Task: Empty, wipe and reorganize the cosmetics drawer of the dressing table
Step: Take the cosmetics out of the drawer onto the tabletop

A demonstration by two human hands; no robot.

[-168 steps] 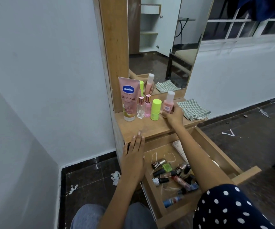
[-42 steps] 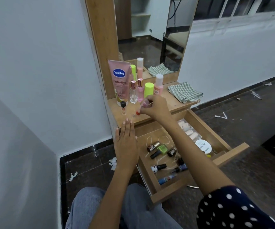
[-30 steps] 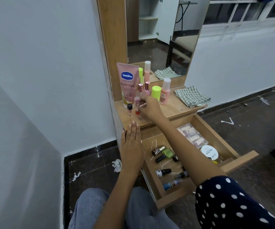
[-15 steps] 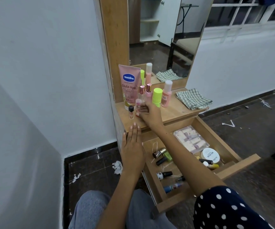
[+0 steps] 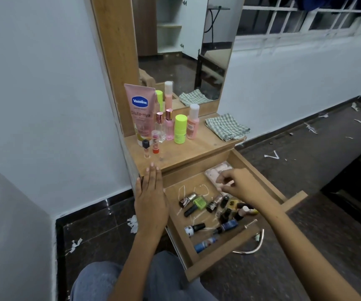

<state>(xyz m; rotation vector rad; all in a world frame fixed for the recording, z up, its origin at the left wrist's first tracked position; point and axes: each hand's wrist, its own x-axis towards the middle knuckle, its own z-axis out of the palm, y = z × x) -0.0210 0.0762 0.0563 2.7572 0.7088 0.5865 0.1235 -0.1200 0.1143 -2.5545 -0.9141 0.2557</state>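
Note:
The wooden drawer (image 5: 219, 260) stands pulled out with several small nail-polish bottles (image 5: 199, 203) lying loose inside it. My right hand (image 5: 237, 184) hovers over the drawer's middle, fingers apart and holding nothing. My left hand (image 5: 151, 198) lies flat, palm down, on the drawer's left side and the front edge of the dressing-table top (image 5: 199, 148). On that top stand a pink Vaseline tube (image 5: 140, 114), two small perfume bottles (image 5: 164, 124), a lime-capped stick (image 5: 180, 129), a pink bottle (image 5: 193, 121) and two slim vials (image 5: 151, 147).
A folded green checked cloth (image 5: 226, 126) lies at the top's right end. A pack of pale pink items (image 5: 217, 170) sits at the drawer's back. The mirror (image 5: 181, 46) rises behind. White scraps (image 5: 132, 222) litter the dark floor, and a curved metal handle (image 5: 253, 246) lies beneath the drawer.
My right hand has left the vials on the table top and come down over the drawer, with nothing in it. The left hand has stayed put.

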